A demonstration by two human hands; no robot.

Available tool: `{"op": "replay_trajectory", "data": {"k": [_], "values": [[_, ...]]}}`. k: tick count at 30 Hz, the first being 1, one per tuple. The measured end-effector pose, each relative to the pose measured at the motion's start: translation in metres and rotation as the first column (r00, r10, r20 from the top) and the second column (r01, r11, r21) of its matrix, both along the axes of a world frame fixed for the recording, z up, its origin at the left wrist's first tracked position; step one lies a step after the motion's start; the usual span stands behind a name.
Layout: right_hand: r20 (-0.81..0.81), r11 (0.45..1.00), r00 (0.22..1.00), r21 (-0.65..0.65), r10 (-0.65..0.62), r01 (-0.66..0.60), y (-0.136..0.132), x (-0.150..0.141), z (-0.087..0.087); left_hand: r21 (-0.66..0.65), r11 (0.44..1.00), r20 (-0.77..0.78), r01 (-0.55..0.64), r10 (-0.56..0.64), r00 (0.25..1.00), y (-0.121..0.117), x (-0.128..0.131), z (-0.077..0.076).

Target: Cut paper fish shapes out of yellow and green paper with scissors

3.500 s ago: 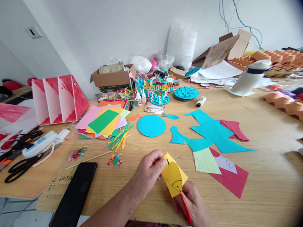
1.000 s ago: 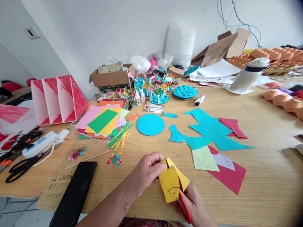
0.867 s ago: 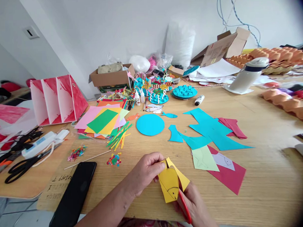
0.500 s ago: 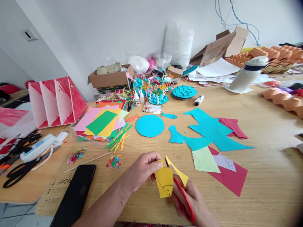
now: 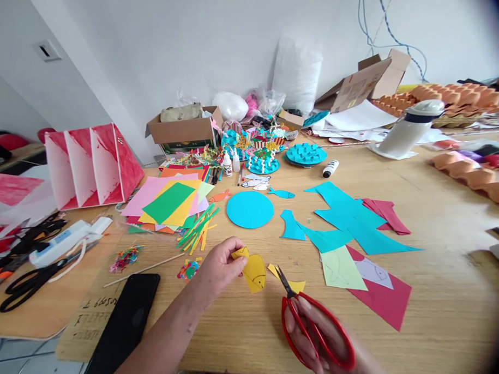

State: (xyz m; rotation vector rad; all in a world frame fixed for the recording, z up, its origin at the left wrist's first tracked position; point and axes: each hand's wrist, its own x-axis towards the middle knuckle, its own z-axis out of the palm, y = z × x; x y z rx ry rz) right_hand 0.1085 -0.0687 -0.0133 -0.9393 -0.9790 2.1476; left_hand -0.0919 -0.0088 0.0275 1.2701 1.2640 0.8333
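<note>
Pinched in my left hand [image 5: 223, 267] is a piece of yellow paper [image 5: 253, 273] with a fish drawn on it in dark lines, its upper edge cut round. My right hand [image 5: 309, 332] grips red-handled scissors [image 5: 286, 286], fingers through the loops, blades pointing away from me and apart from the held paper. Beside the blade tips a yellow paper offcut [image 5: 296, 286] lies on the table. Further up are a blue paper circle [image 5: 250, 210], a small blue paper fish [image 5: 281, 193] and an orange paper fish [image 5: 220, 196].
Blue paper scraps [image 5: 352, 219], a red sheet [image 5: 386, 297] and a light green sheet [image 5: 340, 268] lie to the right. At left are a black phone [image 5: 123, 328], coloured paper [image 5: 168, 203] and black-handled scissors [image 5: 27, 287]. A white jug [image 5: 413, 129] stands at the back right.
My left hand has moved left and up with the yellow paper, away from the scissors. The yellow offcut has dropped to the table. My right hand has turned the scissors, their handles now spread wider.
</note>
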Motion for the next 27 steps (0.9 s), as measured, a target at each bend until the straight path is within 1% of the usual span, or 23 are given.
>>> {"op": "replay_trajectory", "data": {"k": [2,4,6,7,8,9,11,14,17,20,24,27], "values": [[0.104,0.991,0.993,0.13,-0.053,0.039,0.0,0.004,0.001,0.029,1.0,-0.013,-0.005,0.006,1.0,0.0,-0.004,-0.004],[0.224,0.955,0.956,0.27,-0.189,0.125,0.004,0.007,0.006,0.04,0.999,-0.025,0.022,-0.021,0.999,-0.002,-0.005,-0.008],[0.354,0.906,0.87,0.371,-0.343,0.206,0.011,0.009,0.012,0.04,0.997,-0.062,0.068,-0.065,0.996,-0.005,-0.002,-0.008],[0.398,0.878,0.826,0.424,-0.4,0.221,0.015,0.008,0.015,0.045,0.995,-0.094,0.089,-0.085,0.992,-0.008,0.0,-0.007],[0.435,0.858,0.792,0.472,-0.428,0.204,0.019,0.007,0.017,0.055,0.992,-0.131,0.109,-0.101,0.986,-0.011,0.004,-0.005],[0.454,0.84,0.775,0.515,-0.439,0.174,0.023,0.006,0.018,0.068,0.989,-0.168,0.131,-0.118,0.979,-0.014,0.008,-0.003],[0.483,0.816,0.764,0.569,-0.428,0.098,0.028,0.001,0.017,0.081,0.979,-0.209,0.185,-0.165,0.964,-0.022,0.015,0.001],[0.527,0.809,0.759,0.588,-0.384,0.001,0.03,-0.003,0.013,0.097,0.956,-0.259,0.278,-0.245,0.934,-0.031,0.024,0.002],[0.526,0.831,0.785,0.556,-0.326,-0.027,0.029,-0.003,0.01,0.119,0.948,-0.291,0.297,-0.253,0.923,-0.035,0.026,-0.001],[0.514,0.852,0.8,0.523,-0.308,-0.007,0.028,-0.002,0.012,0.127,0.94,-0.282,0.315,-0.271,0.921,-0.034,0.026,-0.003],[0.512,0.834,0.767,0.549,-0.386,0.054,0.026,-0.003,0.022,0.108,0.934,-0.224,0.342,-0.312,0.923,-0.031,0.026,-0.003],[0.477,0.823,0.749,0.546,-0.46,0.157,0.027,-0.007,0.03,0.07,0.959,-0.116,0.275,-0.266,0.957,-0.029,0.026,-0.005]]}}
